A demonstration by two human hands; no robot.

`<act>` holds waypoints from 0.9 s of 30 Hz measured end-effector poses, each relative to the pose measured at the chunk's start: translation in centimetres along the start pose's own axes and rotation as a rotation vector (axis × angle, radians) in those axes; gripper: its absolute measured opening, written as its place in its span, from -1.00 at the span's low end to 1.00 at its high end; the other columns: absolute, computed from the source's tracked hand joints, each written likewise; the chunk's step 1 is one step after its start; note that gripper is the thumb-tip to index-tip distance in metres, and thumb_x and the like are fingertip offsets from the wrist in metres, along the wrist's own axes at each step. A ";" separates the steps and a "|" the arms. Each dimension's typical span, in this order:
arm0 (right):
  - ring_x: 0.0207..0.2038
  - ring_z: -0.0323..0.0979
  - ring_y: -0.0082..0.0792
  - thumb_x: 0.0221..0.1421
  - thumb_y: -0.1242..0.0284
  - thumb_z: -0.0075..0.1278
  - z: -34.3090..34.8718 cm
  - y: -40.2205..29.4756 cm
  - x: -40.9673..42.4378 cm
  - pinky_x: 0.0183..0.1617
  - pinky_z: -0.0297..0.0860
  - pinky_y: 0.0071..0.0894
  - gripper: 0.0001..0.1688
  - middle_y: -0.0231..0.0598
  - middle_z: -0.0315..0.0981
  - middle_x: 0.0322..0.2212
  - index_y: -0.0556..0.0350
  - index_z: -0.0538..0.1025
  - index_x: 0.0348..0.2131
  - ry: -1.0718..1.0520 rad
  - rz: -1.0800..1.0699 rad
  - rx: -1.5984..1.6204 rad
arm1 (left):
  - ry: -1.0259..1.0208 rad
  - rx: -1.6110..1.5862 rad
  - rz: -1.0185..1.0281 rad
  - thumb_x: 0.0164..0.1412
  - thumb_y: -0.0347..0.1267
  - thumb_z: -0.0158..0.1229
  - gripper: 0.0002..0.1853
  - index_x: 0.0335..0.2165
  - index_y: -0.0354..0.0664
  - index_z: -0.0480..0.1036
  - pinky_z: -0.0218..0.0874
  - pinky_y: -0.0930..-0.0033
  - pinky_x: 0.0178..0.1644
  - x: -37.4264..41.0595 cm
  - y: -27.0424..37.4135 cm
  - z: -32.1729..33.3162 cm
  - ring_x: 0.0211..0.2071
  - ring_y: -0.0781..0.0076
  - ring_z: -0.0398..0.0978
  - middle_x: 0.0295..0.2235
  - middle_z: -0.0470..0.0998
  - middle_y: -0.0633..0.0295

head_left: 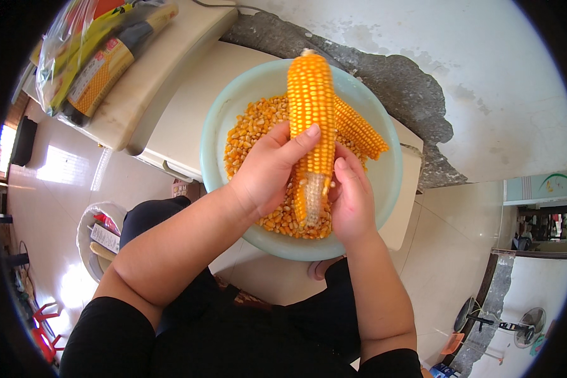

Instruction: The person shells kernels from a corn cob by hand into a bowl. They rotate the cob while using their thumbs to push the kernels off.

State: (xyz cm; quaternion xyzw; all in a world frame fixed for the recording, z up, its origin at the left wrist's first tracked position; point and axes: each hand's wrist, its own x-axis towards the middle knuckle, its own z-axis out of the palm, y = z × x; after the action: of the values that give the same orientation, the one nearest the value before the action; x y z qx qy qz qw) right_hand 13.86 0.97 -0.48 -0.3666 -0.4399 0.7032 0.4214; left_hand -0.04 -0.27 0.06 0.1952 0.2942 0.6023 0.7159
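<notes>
An ear of yellow corn [312, 104] is held upright over a pale green basin, with my left hand [276, 163] wrapped around its middle, thumb across the front. Near its lower end some kernels are gone and the whitish cob shows. My right hand [354, 189] is at the right side of that lower end, fingers curled, with a loose kernel at the fingertips; whether it grips the ear is hidden. Loose kernels [255, 127] lie in the basin [387, 189]. Another ear of corn [359, 127] rests in the basin behind, to the right.
The basin stands on a cream cabinet top [179, 118] against a wall with peeling paint [397, 90]. At upper left, a dark labelled bottle [104, 71] and a plastic bag [52, 85] lie on a raised surface. A lined waste bin [87, 236] stands on the floor at left.
</notes>
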 end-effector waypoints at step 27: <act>-0.09 0.33 -0.39 0.23 0.18 -0.25 -1.2 0.0 0.6 0.05 0.24 -0.35 -0.50 -0.15 0.37 -0.15 0.17 0.19 0.00 0.093 -0.109 0.164 | -0.187 0.573 -0.162 0.26 -0.25 -0.10 -0.37 0.15 -0.41 -0.05 0.05 0.47 0.10 -0.5 -1.0 0.1 0.03 0.42 0.23 0.00 0.30 0.06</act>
State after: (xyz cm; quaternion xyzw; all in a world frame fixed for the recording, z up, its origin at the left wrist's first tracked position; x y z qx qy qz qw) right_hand 14.68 1.89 -0.96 -0.3388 -0.3800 0.6951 0.5075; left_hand 0.69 -0.98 -0.39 0.4196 0.3994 0.4155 0.7013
